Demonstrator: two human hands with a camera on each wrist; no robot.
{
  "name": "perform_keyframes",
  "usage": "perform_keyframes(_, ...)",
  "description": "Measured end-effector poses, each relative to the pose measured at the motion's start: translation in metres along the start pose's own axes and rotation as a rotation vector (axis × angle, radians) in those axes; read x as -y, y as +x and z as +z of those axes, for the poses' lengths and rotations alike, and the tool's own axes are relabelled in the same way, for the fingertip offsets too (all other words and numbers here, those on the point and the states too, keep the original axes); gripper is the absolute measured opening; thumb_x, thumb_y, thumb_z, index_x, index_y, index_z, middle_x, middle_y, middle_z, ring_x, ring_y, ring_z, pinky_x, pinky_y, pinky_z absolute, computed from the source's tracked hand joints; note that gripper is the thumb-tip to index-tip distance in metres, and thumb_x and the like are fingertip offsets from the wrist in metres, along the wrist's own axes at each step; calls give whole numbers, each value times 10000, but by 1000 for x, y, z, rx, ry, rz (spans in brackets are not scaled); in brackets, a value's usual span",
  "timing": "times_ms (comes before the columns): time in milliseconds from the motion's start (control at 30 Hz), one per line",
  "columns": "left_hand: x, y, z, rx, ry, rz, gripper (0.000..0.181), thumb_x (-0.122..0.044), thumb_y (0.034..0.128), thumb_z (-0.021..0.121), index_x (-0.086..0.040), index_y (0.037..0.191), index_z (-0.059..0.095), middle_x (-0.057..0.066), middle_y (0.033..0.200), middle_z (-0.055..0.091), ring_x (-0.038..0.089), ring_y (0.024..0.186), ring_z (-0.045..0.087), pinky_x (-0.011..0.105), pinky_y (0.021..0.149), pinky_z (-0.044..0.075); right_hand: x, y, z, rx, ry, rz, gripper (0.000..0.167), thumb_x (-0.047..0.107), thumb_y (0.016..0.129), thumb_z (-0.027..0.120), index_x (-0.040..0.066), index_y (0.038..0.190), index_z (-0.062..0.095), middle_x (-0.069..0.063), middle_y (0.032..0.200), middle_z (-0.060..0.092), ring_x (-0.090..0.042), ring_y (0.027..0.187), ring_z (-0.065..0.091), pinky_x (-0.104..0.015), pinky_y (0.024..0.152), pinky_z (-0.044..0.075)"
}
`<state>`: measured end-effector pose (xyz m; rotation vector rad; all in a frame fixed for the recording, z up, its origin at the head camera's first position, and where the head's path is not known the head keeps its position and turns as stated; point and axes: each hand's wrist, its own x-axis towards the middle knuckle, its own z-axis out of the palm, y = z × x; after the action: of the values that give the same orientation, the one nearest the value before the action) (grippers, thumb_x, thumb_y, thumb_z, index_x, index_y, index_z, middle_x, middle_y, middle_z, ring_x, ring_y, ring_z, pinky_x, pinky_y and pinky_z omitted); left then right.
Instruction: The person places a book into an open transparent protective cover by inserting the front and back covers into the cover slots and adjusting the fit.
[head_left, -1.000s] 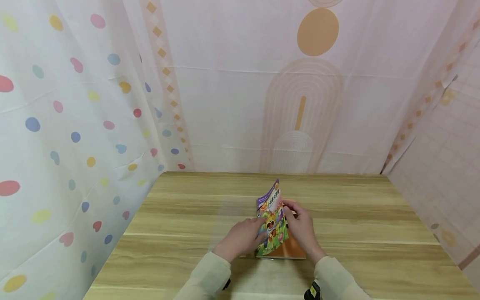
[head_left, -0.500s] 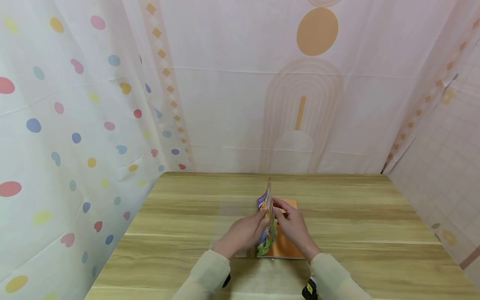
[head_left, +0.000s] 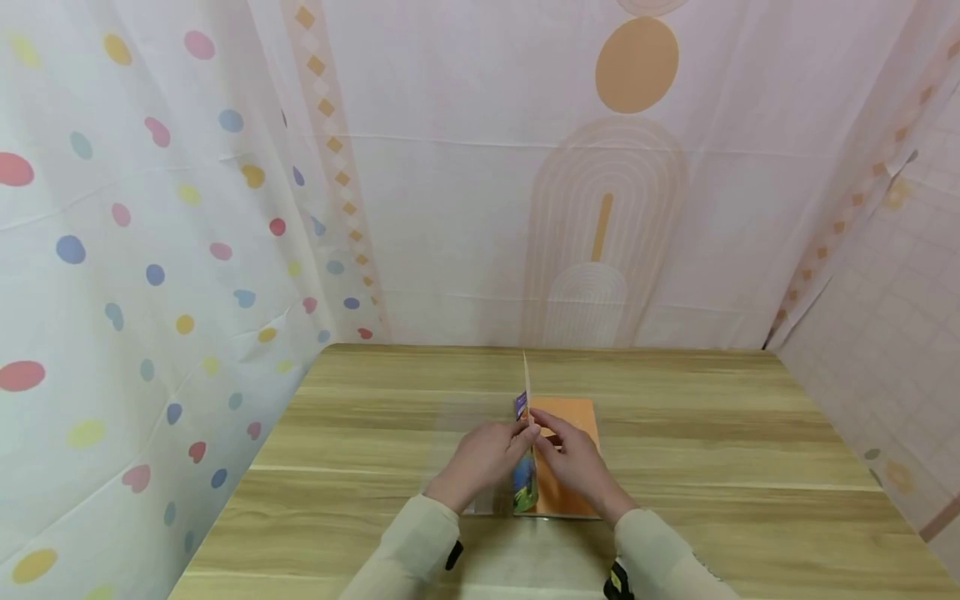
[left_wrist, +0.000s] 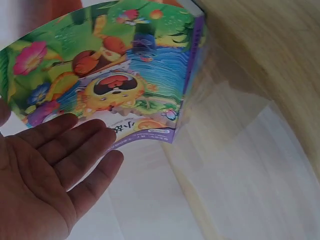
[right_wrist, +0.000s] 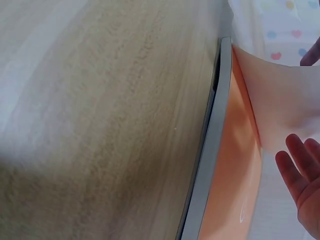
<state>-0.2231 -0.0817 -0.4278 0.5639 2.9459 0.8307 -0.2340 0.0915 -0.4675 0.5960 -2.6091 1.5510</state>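
A thick book (head_left: 562, 492) with an orange inner page lies on the table, its front cover (head_left: 526, 479) raised nearly upright. At the cover's free edge, my left hand (head_left: 483, 458) pinches from the left and my right hand (head_left: 577, 467) from the right, their fingertips nearly meeting. In the left wrist view, the left hand's (left_wrist: 55, 165) other fingers lie extended against the colourful cartoon cover (left_wrist: 110, 75). The right wrist view shows the right hand's (right_wrist: 305, 180) fingers spread beside the cover's pale inside (right_wrist: 285, 95); its thumb is hidden there.
A transparent sheet (head_left: 474, 408) lies on the wooden table (head_left: 360, 433) just left of the book. Patterned cloth (head_left: 450, 208) hangs behind the table and along both sides.
The cover has swung left from leaning over the page to nearly upright, uncovering more orange. My right hand has moved left with it; my left hand has stayed close to its place.
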Motion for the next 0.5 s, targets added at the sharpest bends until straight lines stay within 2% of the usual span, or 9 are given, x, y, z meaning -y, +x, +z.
perform_keyframes(67, 0, 0, 0, -15, 1, 18, 549, -440, 1074, 361, -40, 1378, 586, 118, 1193, 693, 279, 1052, 666, 449, 893, 525, -2, 0, 0, 2, -9, -4, 441, 121, 1005, 590, 128, 1442, 530, -108, 1348, 602, -259, 1027, 671, -383, 811, 558)
perform_keyframes(133, 0, 1, 0, -38, 6, 33, 453, -367, 1071, 410, -51, 1289, 651, 98, 1061, 718, 243, 923, 677, 413, 808, 536, -3, 0, 0, 9, -14, -2, 459, 115, 1007, 585, 133, 1459, 509, -113, 1365, 589, -268, 1049, 666, -418, 838, 554)
perform_keyframes(233, 0, 1, 1, -76, 17, 47, 306, -264, 1047, 464, -71, 989, 695, 36, 790, 655, 171, 688, 592, 336, 632, 488, -6, 0, -1, 22, -45, -4, 502, 87, 1001, 583, 148, 1486, 471, -110, 1409, 552, -285, 1095, 651, -442, 863, 548)
perform_keyframes(333, 0, 1, 2, -103, 22, 50, 282, -187, 1014, 484, -125, 757, 583, -17, 635, 517, 130, 567, 467, 292, 536, 404, -9, 0, -2, 34, -137, -54, 524, 81, 994, 587, 151, 1496, 456, -106, 1458, 506, -309, 1184, 605, -466, 911, 525)
perform_keyframes(400, 0, 0, 2, -108, 27, 42, 290, -167, 1000, 491, -133, 722, 564, -31, 625, 503, 116, 557, 449, 287, 526, 396, -11, 0, -3, 33, -231, -122, 517, 96, 993, 587, 131, 1493, 459, -115, 1492, 469, -330, 1253, 552, -492, 954, 494)
perform_keyframes(500, 1, -3, 2, -100, 40, 19, 265, -160, 993, 496, -124, 757, 610, -34, 655, 547, 112, 570, 470, 297, 542, 418, -15, 0, -5, 34, -346, -224, 502, 167, 999, 590, 104, 1483, 472, -131, 1534, 414, -344, 1327, 479, -521, 1007, 446)
